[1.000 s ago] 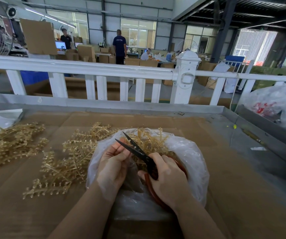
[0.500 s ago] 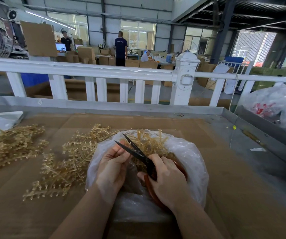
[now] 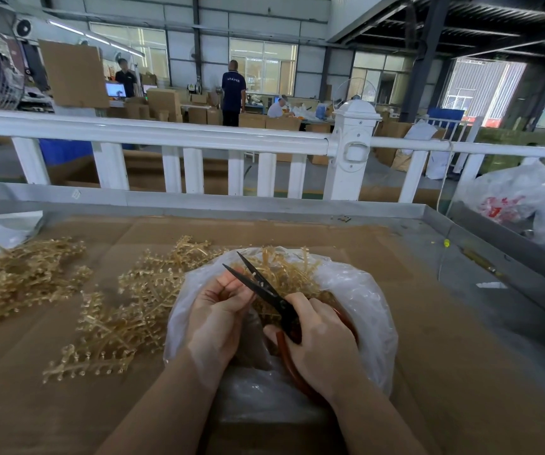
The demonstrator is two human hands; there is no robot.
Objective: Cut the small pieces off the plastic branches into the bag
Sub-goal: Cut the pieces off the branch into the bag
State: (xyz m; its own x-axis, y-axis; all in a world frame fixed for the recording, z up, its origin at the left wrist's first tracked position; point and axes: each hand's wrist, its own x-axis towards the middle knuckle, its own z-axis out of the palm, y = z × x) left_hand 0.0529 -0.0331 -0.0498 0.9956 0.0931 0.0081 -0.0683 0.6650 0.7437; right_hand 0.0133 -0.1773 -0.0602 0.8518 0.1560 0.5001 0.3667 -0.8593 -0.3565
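On your left, golden plastic branches [image 3: 28,280] lie heaped on the table [image 3: 445,339]. Your left hand [image 3: 218,310], fingers curled, pinches a small piece over the clear bag [image 3: 363,310]. Your right hand [image 3: 317,349] grips the scissors [image 3: 258,284], blades apart, above the bag's cut pieces.

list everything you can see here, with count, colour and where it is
scissors: one, black blades open, red handles, over the bag
bag: one, clear plastic, centre of table, golden cuttings inside
plastic branches: two loose piles, golden, left of the bag
cardboard: brown sheet covering the table
railing: one, white, behind the table
printed bags: white with red, far right
people: three, background, among cardboard boxes
left hand: pinches a small piece at the blades
right hand: grips the scissors' handles
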